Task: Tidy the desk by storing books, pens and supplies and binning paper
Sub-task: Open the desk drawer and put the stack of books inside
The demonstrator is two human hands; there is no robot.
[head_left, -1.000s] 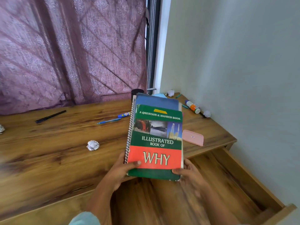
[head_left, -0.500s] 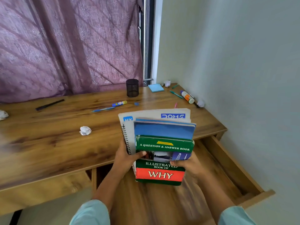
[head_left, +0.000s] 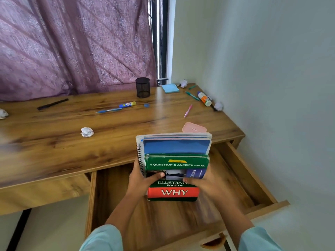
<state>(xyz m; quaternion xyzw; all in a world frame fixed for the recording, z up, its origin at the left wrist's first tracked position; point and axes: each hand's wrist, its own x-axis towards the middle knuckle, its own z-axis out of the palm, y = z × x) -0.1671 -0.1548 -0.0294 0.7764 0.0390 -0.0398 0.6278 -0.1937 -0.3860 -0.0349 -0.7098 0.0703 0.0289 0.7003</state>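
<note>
Both hands, left (head_left: 143, 180) and right (head_left: 208, 183), grip book stack (head_left: 175, 165) over open drawer (head_left: 250, 180); stack's lower edge seemingly touching drawer floor; desk edge (head_left: 72, 171) just behind.

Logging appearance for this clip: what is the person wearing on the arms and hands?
Light teal sleeves on both arms, the left sleeve and right sleeve, leave the forearms uncovered. The left hand and right hand are ungloved. No ring, watch or bracelet shows, though the right hand is blurred.
</note>
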